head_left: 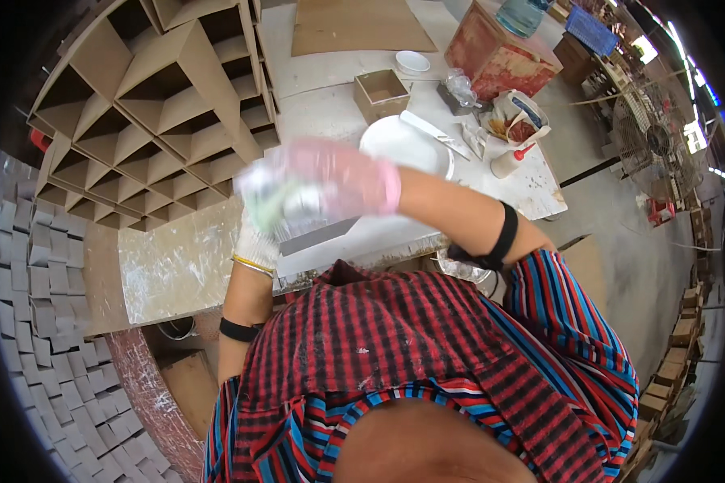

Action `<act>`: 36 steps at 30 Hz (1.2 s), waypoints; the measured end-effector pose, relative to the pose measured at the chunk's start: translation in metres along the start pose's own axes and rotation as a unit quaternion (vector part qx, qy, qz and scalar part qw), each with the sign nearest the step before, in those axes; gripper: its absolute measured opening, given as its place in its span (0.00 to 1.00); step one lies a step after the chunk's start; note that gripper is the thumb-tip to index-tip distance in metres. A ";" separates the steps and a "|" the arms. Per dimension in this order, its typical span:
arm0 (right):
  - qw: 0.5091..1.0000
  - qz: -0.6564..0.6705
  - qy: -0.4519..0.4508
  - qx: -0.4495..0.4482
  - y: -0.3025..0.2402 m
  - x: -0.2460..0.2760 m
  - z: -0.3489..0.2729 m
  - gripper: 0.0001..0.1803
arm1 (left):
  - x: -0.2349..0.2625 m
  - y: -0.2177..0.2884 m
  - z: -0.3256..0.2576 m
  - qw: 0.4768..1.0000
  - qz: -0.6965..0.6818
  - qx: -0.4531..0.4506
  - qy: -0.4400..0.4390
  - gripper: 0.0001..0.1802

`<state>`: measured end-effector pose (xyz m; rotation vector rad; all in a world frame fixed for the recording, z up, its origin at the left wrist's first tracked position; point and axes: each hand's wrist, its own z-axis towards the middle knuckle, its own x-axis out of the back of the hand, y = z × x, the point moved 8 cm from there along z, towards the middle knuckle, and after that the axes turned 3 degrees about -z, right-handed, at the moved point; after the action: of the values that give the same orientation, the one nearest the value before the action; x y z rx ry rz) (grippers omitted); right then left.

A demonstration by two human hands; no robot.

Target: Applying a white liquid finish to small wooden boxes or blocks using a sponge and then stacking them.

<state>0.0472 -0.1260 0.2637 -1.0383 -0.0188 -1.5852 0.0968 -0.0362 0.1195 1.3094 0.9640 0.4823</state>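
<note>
Left hand: The person's left hand [263, 211], in a white knit glove with a yellow-edged cuff, is reaching up from the lower left; blur is hiding its fingers, so I cannot tell whether they are apart or clamped on something.
Right hand: The right hand [330, 173], in a pinkish glove, is crossing from the right and overlapping the left in view; it is blurring too, and I cannot tell its grip.
Grey piece: A flat-sided grey piece [322, 236] is showing just below the right hand, near the table's front edge; its far part is hiding behind the hands.
Worktable: Beyond the right hand, a round white dish [391, 143] is sitting on the pale table [330, 80], with a white scraper [431, 131] lying across it. To its right, a red-tipped bottle [506, 165] is standing. Farther back, a small cardboard box [381, 98] and a white bowl [412, 63] are resting.
Cardboard stack: Open brown boxes [165, 101] are towering at the upper left.
Floor, left: Many grey boxes [52, 322] are piling up.
Clothing: The person is wearing a red-and-black checked apron [379, 338].
</note>
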 end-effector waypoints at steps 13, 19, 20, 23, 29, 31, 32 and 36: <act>0.999 -0.046 0.010 0.011 0.028 0.018 0.019 0.20 | -0.004 -0.013 0.005 0.966 -0.206 0.134 0.082 0.18; 0.993 -0.107 -0.014 -0.042 0.002 -0.031 -0.026 0.26 | 0.017 -0.015 0.015 0.954 0.271 -0.106 -0.074 0.21; 0.995 -0.093 -0.023 -0.036 -0.007 -0.040 -0.030 0.27 | 0.016 -0.024 0.021 0.999 -0.008 0.028 -0.045 0.26; 0.979 -0.010 -0.186 -0.079 -0.012 -0.072 -0.042 0.31 | 0.027 -0.026 0.029 0.937 -0.292 0.116 0.149 0.35; 0.996 0.022 0.051 -0.069 0.018 0.018 -0.027 0.23 | 0.053 -0.055 0.056 0.960 -0.274 0.051 0.022 0.30; 0.997 0.040 0.039 -0.057 0.011 0.026 -0.023 0.22 | 0.039 -0.042 0.047 0.959 -0.272 0.073 0.027 0.31; 0.996 0.075 0.045 -0.017 0.004 0.021 -0.030 0.22 | 0.015 -0.022 0.035 0.942 -0.312 0.121 0.038 0.31; 0.999 0.007 0.001 0.042 0.007 0.002 -0.038 0.21 | -0.004 0.002 0.020 0.963 -0.263 0.063 0.001 0.33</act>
<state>0.0303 -0.1498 0.2377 -0.9695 -0.0752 -1.5610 0.1114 -0.0502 0.1218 1.1038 1.3072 0.0114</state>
